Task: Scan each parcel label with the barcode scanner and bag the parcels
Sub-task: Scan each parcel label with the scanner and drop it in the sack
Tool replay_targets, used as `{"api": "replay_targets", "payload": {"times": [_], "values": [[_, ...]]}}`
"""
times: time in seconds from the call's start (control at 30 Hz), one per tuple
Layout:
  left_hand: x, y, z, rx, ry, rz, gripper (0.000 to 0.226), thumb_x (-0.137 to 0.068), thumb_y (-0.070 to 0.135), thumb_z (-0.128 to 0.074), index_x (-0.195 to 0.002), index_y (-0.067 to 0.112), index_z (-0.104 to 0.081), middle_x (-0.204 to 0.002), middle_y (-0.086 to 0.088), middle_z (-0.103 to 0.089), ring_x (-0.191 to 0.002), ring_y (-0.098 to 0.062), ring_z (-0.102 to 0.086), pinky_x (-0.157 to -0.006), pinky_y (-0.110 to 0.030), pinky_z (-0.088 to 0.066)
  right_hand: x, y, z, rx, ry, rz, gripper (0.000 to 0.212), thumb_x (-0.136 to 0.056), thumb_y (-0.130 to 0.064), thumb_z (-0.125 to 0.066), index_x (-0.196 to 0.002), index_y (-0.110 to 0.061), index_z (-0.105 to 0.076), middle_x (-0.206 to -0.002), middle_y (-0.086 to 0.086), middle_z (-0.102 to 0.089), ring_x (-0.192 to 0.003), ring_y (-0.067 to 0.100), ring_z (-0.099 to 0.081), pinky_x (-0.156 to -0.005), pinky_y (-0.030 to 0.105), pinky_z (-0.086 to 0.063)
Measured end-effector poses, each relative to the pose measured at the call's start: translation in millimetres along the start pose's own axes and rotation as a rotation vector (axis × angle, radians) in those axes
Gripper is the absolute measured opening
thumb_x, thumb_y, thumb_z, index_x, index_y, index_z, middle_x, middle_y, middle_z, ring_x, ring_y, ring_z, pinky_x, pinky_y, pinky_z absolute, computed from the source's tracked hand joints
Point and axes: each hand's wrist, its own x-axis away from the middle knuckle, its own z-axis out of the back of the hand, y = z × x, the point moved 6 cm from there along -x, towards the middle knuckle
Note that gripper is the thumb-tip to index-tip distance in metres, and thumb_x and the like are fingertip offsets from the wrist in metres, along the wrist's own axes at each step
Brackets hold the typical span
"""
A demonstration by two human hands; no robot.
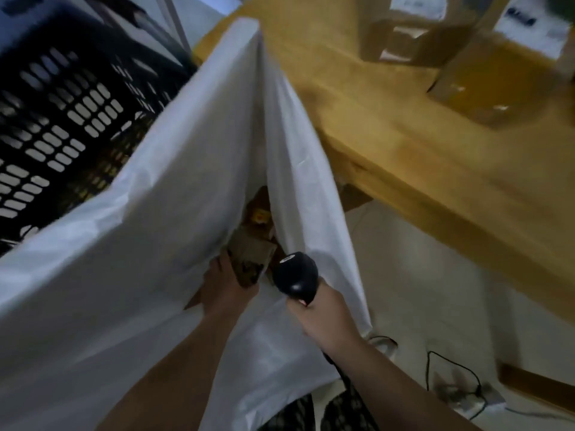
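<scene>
Wooden table (404, 126) beside white bag (155, 228) (black crate (62, 104) alongside); left hand (227, 290) around parcel (249, 259), right hand (323, 312) around scanner (297, 275).

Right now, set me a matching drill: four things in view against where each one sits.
Things:
1 scanner
2 parcel
3 crate
4 table

Places:
A left of the bag
B in the right hand
C right of the bag
D in the left hand, at the bag's mouth

Pairs: 1-B; 2-D; 3-A; 4-C
</scene>
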Motion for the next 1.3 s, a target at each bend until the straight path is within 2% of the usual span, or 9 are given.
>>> {"api": "replay_targets", "payload": {"times": [0.17, 0.37, 0.5, 0.6, 0.77, 0.9, 1.13, 1.2, 1.3], "values": [[-31.1, -33.4, -79.9, -0.292, -0.168, -0.055, 0.102, -0.078, 0.058, -0.067, -0.153, 0.019, -0.009, -0.148, -0.011, -0.031, -0.129, -0.032, -0.041, -0.099, -0.044, -0.04, -50.8, 25.6, -36.1, 0.215, -0.038, 0.013, 0.041, -0.087, -0.036, -0.065, -0.122, -0.021, -0.053, -0.097, 0.005, -0.068, -0.09, 0.023, -0.065, -0.073, 0.031, -0.051], [-53.7, -63.3, -120.9, -0.356, -0.249, -0.008, 0.102, -0.08, 0.063, -0.061, -0.153, 0.021, -0.003, -0.15, -0.015, -0.024, -0.129, -0.037, -0.037, -0.099, -0.047, -0.04, -72.2, 57.1, -40.6, 0.32, -0.054, 0.002, 0.035, -0.088, -0.033, -0.065, -0.115, -0.015, -0.052, -0.081, -0.004, -0.055, -0.088, 0.024, -0.064, -0.068, 0.026, -0.043], [-43.8, -77.5, -117.2, -0.352, -0.198, 0.097, 0.107, -0.075, 0.065, -0.065, -0.15, 0.017, -0.007, -0.142, -0.018, -0.028, -0.126, -0.037, -0.036, -0.096, -0.047, -0.039, -77.7, 58.8, -40.6, 0.369, -0.054, 0.031, 0.029, -0.089, -0.034, -0.063, -0.11, -0.019, -0.051, -0.07, -0.009, -0.05, -0.071, 0.015, -0.056, -0.057, 0.025, -0.04], [-36.9, -84.8, -111.3, -0.411, -0.25, 0.137, 0.107, -0.074, 0.065, -0.065, -0.15, 0.018, -0.006, -0.14, -0.018, -0.029, -0.126, -0.037, -0.034, -0.098, -0.048, -0.038, -73.3, 57.1, -46.6, 0.378, -0.083, 0.039, 0.032, -0.088, -0.035, -0.063, -0.114, -0.02, -0.05, -0.071, -0.012, -0.05, -0.073, 0.015, -0.057, -0.064, 0.025, -0.043], [-42.2, -86.6, -111.8, -0.546, -0.391, 0.075, 0.078, -0.086, 0.063, -0.053, -0.147, 0.02, -0.027, -0.137, -0.015, -0.037, -0.126, -0.033, -0.039, -0.098, -0.043, -0.041, -67.7, 53.2, -47.8, 0.372, -0.093, 0.044, 0.028, -0.089, -0.033, -0.063, -0.112, -0.022, -0.052, -0.069, -0.012, -0.05, -0.072, 0.01, -0.056, -0.065, 0.023, -0.043], [-40.2, -79.8, -108.7, -0.651, -0.299, -0.067, 0.063, -0.091, 0.062, -0.043, -0.137, 0.017, -0.042, -0.129, -0.009, -0.052, -0.119, -0.027, -0.048, -0.096, -0.038, -0.04, -64.8, 48.4, -46.7, 0.375, -0.112, 0.067, 0.03, -0.088, -0.032, -0.063, -0.114, -0.022, -0.05, -0.076, -0.011, -0.054, -0.081, 0.014, -0.061, -0.073, 0.028, -0.049], [-23.3, -38.2, -66.7, -0.662, -0.22, -0.18, 0.047, -0.095, 0.035, -0.052, -0.136, 0.013, -0.043, -0.133, -0.011, -0.047, -0.12, -0.026, -0.045, -0.094, -0.032, -0.041, -43.9, 27.3, -28.0, 0.406, -0.073, 0.076, 0.038, -0.088, -0.036, -0.062, -0.118, -0.019, -0.05, -0.091, 0.0, -0.063, -0.09, 0.022, -0.064, -0.078, 0.035, -0.054], [-9.8, -17.8, -47.8, -0.697, -0.221, -0.214, 0.046, -0.095, 0.032, -0.05, -0.136, 0.012, -0.042, -0.132, -0.011, -0.046, -0.12, -0.027, -0.045, -0.094, -0.033, -0.04, -33.1, 14.8, -14.3, 0.376, -0.027, 0.091, 0.037, -0.087, -0.034, -0.063, -0.118, -0.017, -0.051, -0.089, 0.001, -0.061, -0.089, 0.023, -0.063, -0.075, 0.033, -0.052], [17.0, 21.9, -10.2, -0.691, -0.116, -0.319, 0.036, -0.087, 0.029, -0.062, -0.117, 0.011, -0.056, -0.116, -0.012, -0.054, -0.104, -0.03, -0.054, -0.083, -0.036, -0.047, -8.6, -2.6, 13.3, 0.314, 0.06, 0.107, 0.04, -0.088, -0.032, -0.063, -0.122, -0.015, -0.052, -0.084, -0.001, -0.057, -0.081, 0.021, -0.06, -0.066, 0.029, -0.047]]}}
